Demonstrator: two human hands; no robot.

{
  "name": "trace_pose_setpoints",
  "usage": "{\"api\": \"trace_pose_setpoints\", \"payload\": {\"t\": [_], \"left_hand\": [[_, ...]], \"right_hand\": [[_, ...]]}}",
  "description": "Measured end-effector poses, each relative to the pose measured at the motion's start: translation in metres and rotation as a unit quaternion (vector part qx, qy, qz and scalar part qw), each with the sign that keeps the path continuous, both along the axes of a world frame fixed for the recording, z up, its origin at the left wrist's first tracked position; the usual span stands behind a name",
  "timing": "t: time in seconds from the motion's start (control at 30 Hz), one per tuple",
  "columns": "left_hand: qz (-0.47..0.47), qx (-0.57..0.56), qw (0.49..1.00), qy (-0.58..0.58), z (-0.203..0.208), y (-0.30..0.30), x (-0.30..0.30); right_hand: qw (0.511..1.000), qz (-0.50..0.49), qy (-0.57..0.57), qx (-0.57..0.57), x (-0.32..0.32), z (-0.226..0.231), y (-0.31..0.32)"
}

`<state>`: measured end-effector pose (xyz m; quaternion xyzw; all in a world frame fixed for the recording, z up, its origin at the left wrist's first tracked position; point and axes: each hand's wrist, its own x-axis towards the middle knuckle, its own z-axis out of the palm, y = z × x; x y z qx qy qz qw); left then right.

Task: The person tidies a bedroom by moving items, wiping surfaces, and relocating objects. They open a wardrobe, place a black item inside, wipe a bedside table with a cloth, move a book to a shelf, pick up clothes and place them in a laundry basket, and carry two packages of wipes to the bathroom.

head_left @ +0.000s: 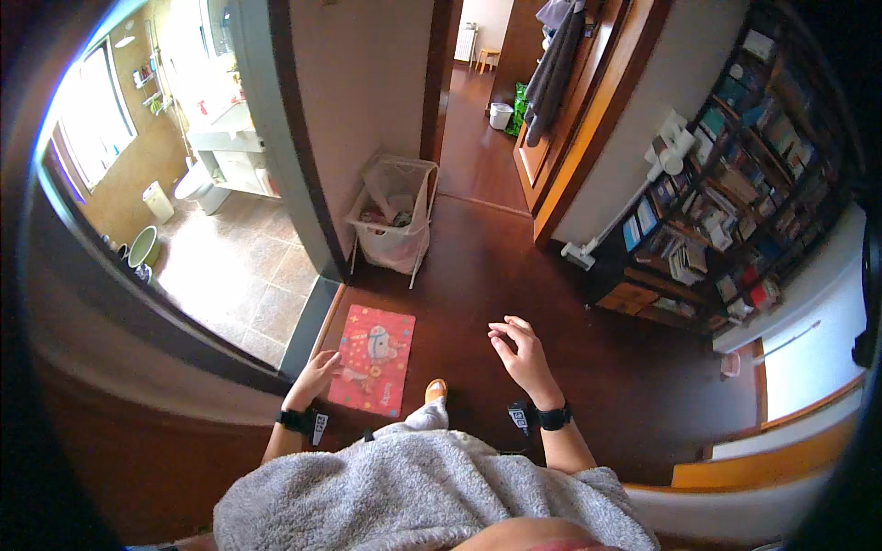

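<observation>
My left hand (315,376) hangs in front of me with its fingers loosely stretched out and nothing in it. It appears over the left edge of a pink floor mat (390,344) printed with a cartoon animal. Off to the right, my right hand (525,356) is raised above the dark wooden floor (469,285), fingers slightly bent and apart, also holding nothing. Each wrist wears a black strap with a small tag. Beyond the mat stands a white mesh laundry basket (390,248) on a thin frame, with some cloth inside.
Left, a doorway opens onto a tiled bathroom with a toilet (204,188) and green basin (144,246). A white stick vacuum (617,225) leans by a full bookshelf (735,184) on the right. Ahead, a wooden door (542,165) with hanging clothes stands open.
</observation>
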<state>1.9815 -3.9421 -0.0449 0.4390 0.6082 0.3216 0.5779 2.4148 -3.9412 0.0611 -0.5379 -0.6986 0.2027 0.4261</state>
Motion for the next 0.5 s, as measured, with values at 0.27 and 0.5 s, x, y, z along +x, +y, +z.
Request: {"api": "trace_pose_setpoints", "payload": {"t": [0.27,0.5], "left_hand": [[-0.172,0.106,0.979,0.031,0.063,0.410,0.278],[-0.299,0.292,0.904,0.089,0.072,0.719,0.473]], "right_hand": [[0.961,-0.169,0.108,-0.190,0.206,-0.029,0.224],[0.905,-0.293,0.153,-0.268,0.393,-0.078,0.441]]}}
